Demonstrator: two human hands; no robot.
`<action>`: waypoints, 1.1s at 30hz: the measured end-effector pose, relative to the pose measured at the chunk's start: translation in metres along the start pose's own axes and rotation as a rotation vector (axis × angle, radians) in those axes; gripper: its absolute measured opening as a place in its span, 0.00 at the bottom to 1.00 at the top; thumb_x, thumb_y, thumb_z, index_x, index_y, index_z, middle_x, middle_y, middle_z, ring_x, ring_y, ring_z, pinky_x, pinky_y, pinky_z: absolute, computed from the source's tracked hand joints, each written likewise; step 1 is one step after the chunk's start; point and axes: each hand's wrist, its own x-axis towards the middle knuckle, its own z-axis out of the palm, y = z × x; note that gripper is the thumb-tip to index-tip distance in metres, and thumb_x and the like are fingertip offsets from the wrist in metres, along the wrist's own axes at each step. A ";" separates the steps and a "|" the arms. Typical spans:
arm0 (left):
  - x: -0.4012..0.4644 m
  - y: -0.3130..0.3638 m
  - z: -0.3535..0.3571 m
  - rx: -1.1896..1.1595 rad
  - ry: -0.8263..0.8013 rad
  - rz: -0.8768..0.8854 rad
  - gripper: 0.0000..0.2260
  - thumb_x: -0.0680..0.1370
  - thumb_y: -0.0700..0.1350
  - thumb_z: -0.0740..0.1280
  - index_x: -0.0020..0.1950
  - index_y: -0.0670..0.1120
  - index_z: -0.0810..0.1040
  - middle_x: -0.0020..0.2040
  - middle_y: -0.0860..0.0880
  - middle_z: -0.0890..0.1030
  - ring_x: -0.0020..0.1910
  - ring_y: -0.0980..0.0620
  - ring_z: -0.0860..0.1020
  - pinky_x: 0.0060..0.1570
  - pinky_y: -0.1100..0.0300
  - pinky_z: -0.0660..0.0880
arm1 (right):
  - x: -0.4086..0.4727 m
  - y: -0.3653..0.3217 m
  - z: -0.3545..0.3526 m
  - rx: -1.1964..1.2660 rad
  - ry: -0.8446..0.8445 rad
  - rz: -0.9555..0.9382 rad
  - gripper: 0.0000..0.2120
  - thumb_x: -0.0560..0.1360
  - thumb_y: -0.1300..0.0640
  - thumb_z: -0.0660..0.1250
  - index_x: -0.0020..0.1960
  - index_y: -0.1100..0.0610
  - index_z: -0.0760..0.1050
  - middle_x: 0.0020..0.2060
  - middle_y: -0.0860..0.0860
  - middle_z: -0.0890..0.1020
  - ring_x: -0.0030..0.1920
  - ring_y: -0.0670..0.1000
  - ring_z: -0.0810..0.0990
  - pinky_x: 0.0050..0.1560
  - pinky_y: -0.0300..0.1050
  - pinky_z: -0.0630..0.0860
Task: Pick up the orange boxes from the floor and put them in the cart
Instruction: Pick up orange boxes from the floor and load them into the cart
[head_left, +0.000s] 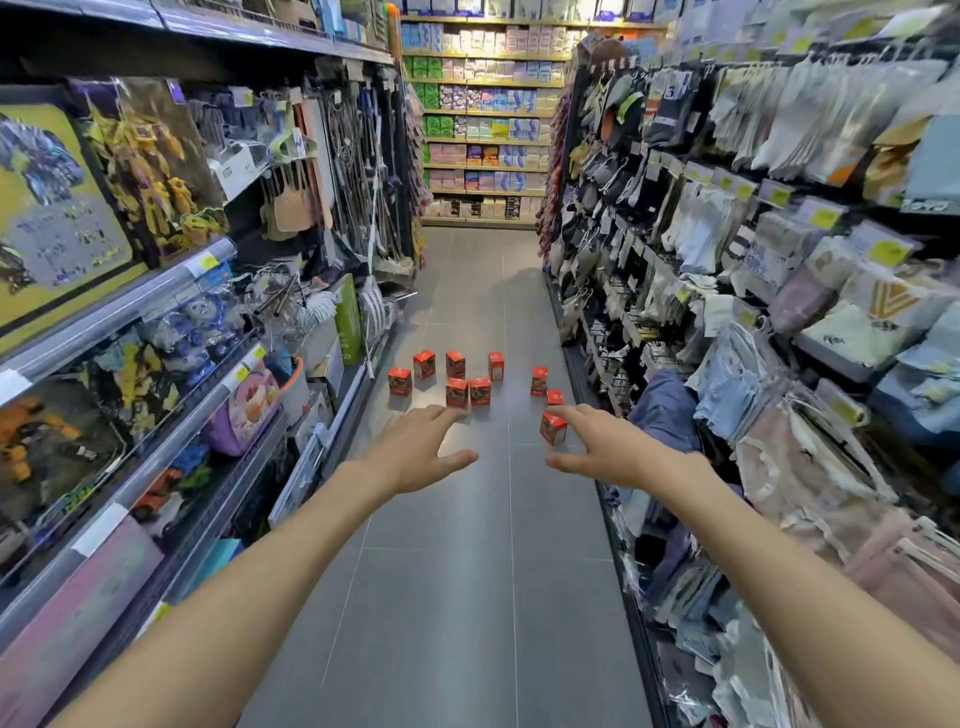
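Observation:
Several small orange boxes (480, 391) stand scattered on the grey tiled floor of a shop aisle, some way ahead of me. The nearest orange box (552, 428) lies tilted at the right of the group. My left hand (422, 453) is stretched forward with fingers spread, holding nothing, its fingertips in line with a box (456, 392). My right hand (605, 446) is also held out with fingers apart and empty, its thumb and forefinger framing the tilted box in the picture. Both hands are well above the floor. No cart is in view.
Toy shelves (130, 312) line the left side, with brooms and mops hanging further on. Racks of socks and cloth goods (753, 270) line the right. A shelf wall of packaged goods (483, 119) closes the far end. The grey floor (467, 597) runs between.

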 end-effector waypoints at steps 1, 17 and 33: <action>0.012 -0.006 0.003 -0.010 -0.005 -0.009 0.29 0.78 0.64 0.61 0.75 0.51 0.65 0.73 0.50 0.70 0.69 0.48 0.69 0.65 0.46 0.67 | 0.014 0.008 0.002 0.005 0.000 -0.003 0.36 0.74 0.36 0.65 0.77 0.46 0.56 0.71 0.52 0.70 0.68 0.56 0.71 0.64 0.57 0.72; 0.300 -0.122 0.047 -0.085 -0.029 -0.147 0.28 0.78 0.64 0.61 0.74 0.51 0.66 0.73 0.49 0.70 0.69 0.48 0.70 0.66 0.46 0.69 | 0.320 0.163 -0.010 0.075 -0.070 0.025 0.36 0.74 0.37 0.66 0.77 0.48 0.58 0.65 0.51 0.73 0.65 0.54 0.74 0.59 0.57 0.75; 0.622 -0.369 0.082 -0.126 -0.030 -0.150 0.27 0.78 0.58 0.66 0.75 0.51 0.64 0.72 0.48 0.70 0.68 0.46 0.71 0.63 0.49 0.68 | 0.709 0.265 0.004 0.147 -0.123 0.042 0.36 0.74 0.39 0.68 0.76 0.46 0.57 0.68 0.53 0.72 0.67 0.55 0.72 0.64 0.52 0.71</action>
